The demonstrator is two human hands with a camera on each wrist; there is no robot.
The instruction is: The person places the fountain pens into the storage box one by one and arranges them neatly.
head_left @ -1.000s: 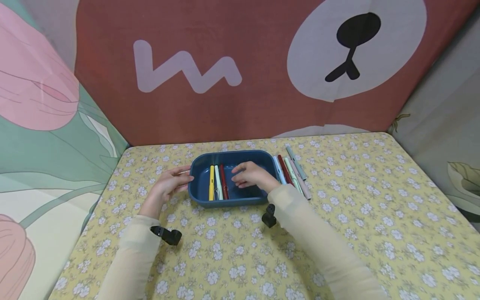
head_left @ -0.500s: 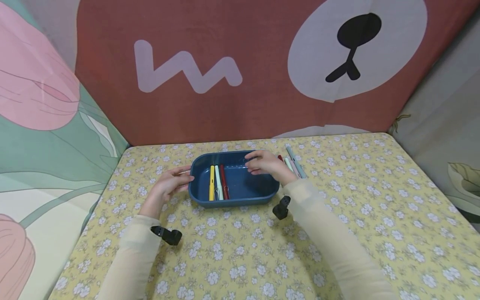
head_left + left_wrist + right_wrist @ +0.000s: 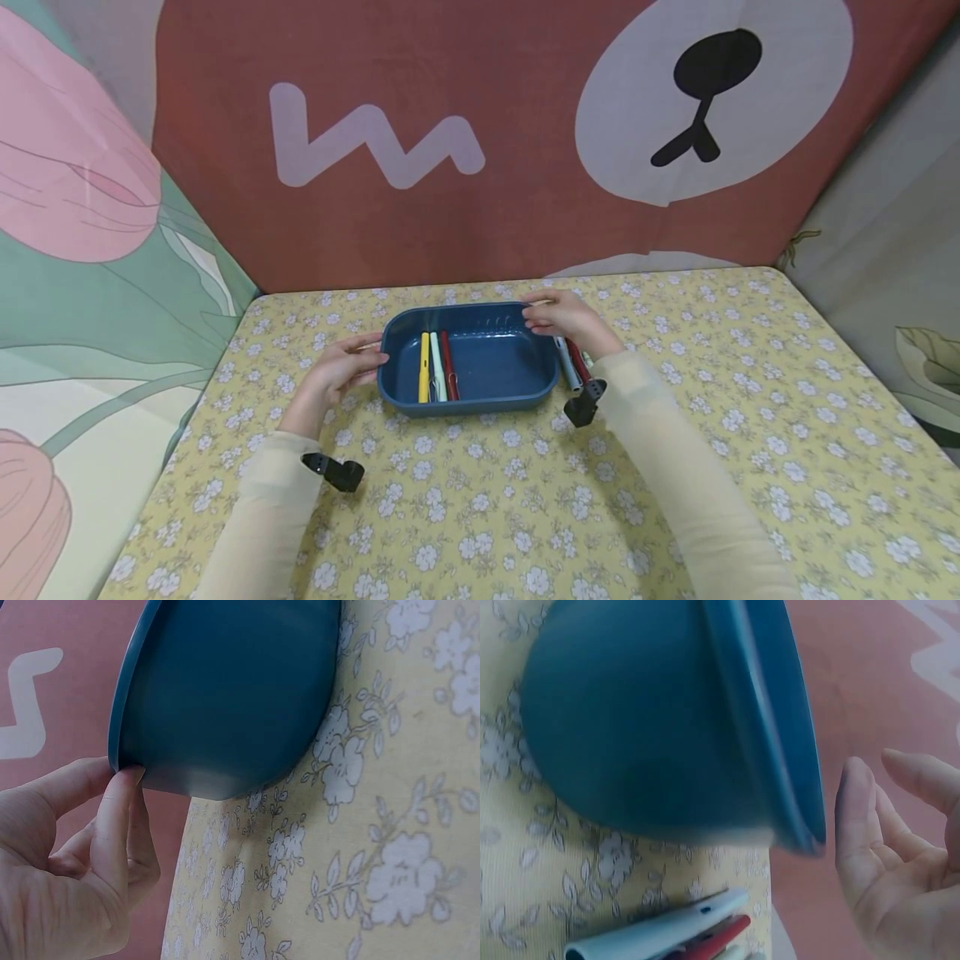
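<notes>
A dark blue box (image 3: 480,407), low and with rounded corners, stands on the table. Toward its left end lie a yellow pen (image 3: 423,367), a mint pen (image 3: 437,367) and a dark red pen (image 3: 449,367), side by side. My left hand (image 3: 337,367) pinches the rim at the left end; thumb and finger meet there in the left wrist view. My right hand (image 3: 566,318) hovers at the right rim with loosely bent fingers and holds nothing. Below it, outside the box, lie a light blue pen (image 3: 660,926) and a red pen (image 3: 716,941), others partly hidden.
A flowered yellow cloth (image 3: 465,500) covers the table. Behind its far edge rises a reddish-brown fabric wall (image 3: 525,225) with a printed bear face. Patterned fabric (image 3: 82,333) hangs at the left, and more hangs at the right.
My right hand has moved from above the inside of the box rightward to the right rim, covering more of the outside pens. The left hand, the box and the pens inside have stayed put.
</notes>
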